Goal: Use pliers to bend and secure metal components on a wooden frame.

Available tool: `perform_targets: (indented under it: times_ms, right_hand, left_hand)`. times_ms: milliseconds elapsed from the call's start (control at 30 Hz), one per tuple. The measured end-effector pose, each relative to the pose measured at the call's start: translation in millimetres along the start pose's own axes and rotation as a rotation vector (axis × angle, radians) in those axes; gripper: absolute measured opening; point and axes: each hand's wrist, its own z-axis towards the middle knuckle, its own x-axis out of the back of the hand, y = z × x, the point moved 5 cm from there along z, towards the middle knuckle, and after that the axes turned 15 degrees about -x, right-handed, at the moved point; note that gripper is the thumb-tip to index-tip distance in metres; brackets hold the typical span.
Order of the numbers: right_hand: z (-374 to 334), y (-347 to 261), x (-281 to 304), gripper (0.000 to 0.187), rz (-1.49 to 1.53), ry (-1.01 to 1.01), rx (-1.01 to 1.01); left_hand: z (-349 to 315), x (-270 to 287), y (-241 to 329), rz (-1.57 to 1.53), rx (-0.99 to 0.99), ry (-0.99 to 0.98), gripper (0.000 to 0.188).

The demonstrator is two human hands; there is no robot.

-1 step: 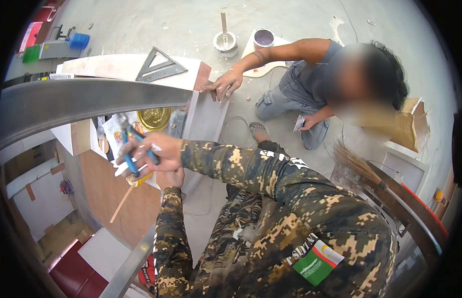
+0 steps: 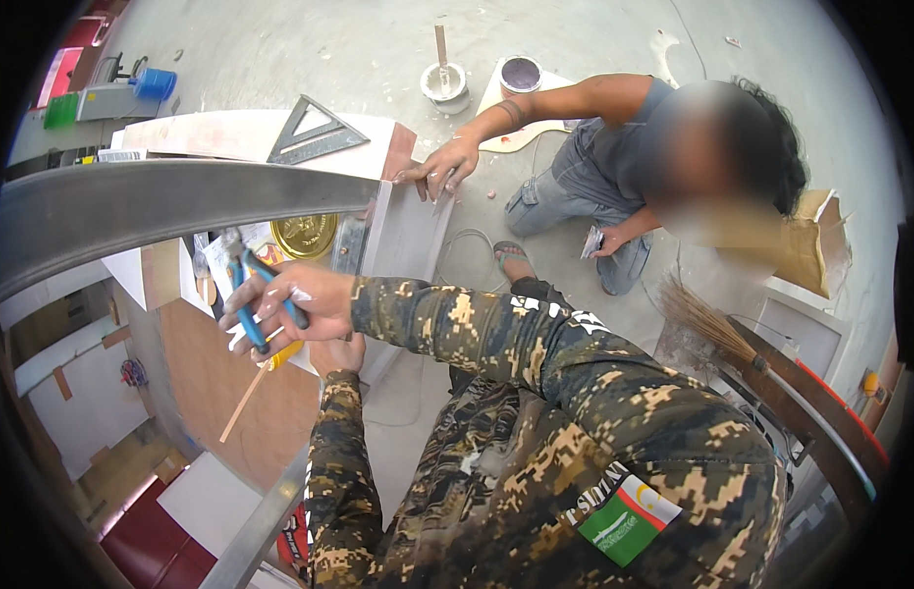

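Observation:
My right hand point(image 2: 305, 299) is closed around a pair of pliers point(image 2: 249, 312) with blue handles. The jaws point up and away, above a cluttered surface and below a long grey metal bar point(image 2: 182, 201). Under my right wrist is my left hand point(image 2: 337, 353); its fingers are mostly hidden, so what it touches does not show. Close to both hands lie a round gold lid point(image 2: 305, 234) and a thin wooden stick point(image 2: 243, 404). A metal strip with a screw or hole point(image 2: 352, 240) sits by the bar's right end.
Across from me a crouching person rests one hand point(image 2: 445, 167) at the bar's end and holds a small flat object in the other. A triangular square point(image 2: 318, 133) lies on the white panel. Beyond stand a bucket point(image 2: 444, 93) and a paint can point(image 2: 521, 75). A broom point(image 2: 707, 319) leans right.
My right hand and the pliers have shifted slightly left. The other person has hardly moved.

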Motion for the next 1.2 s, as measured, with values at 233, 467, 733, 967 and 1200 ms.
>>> perform_targets:
  times_ms: [233,467,733,967,1200]
  right_hand:
    - [-6.0,23.2,-10.0,0.034,-0.184,-0.07,-0.111]
    - [-45.2,97.5,64.5,0.039,-0.473,0.195,-0.462]
    - [-115.4,162.9,124.1,0.033,-1.0,0.468,-0.604]
    - [-147.9,143.7,196.2,0.033,-1.893,0.88,-0.774]
    - [-288.4,136.3,270.4,0.042,-1.706,1.444,-0.964]
  left_hand:
    - [-6.5,-9.8,-13.7,0.018,0.026,-0.009,0.059]
    - [-3.2,6.4,-3.6,-0.088,0.171,0.162,0.062]
    - [3.4,14.9,5.1,-0.028,0.16,0.147,0.065]
    - [16.3,3.6,8.5,-0.035,0.132,0.166,0.064]
    - [40.0,-11.3,14.8,-0.132,0.026,0.221,0.068]
